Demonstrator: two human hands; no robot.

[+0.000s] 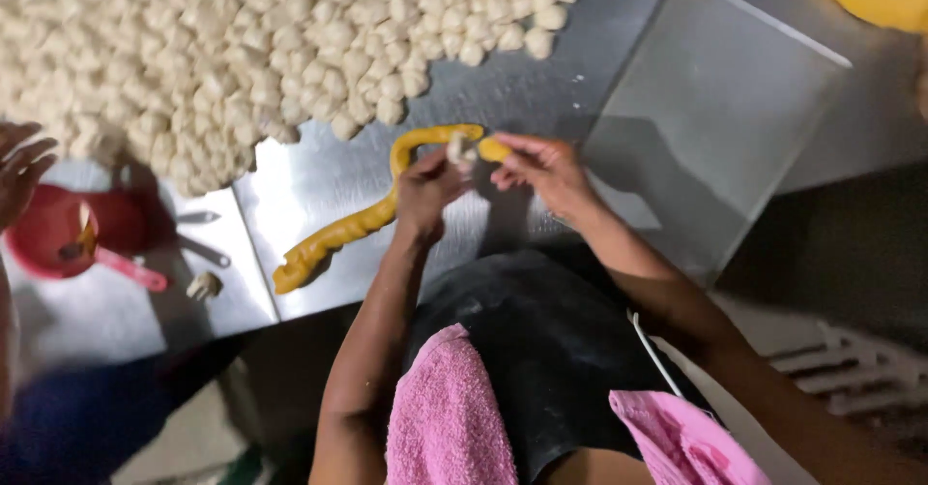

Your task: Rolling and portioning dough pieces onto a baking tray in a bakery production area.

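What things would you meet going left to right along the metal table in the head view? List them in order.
Red bowl → small dough lump → yellow dough rope → left hand → right hand → clear board.

Black apron (541, 350), pink towel (449, 417), bare arms.

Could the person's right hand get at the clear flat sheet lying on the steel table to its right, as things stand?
Probably yes. The right hand, pinching a yellow dough piece, sits just beside the clear sheet, and nothing lies between them. The hand is occupied, though.
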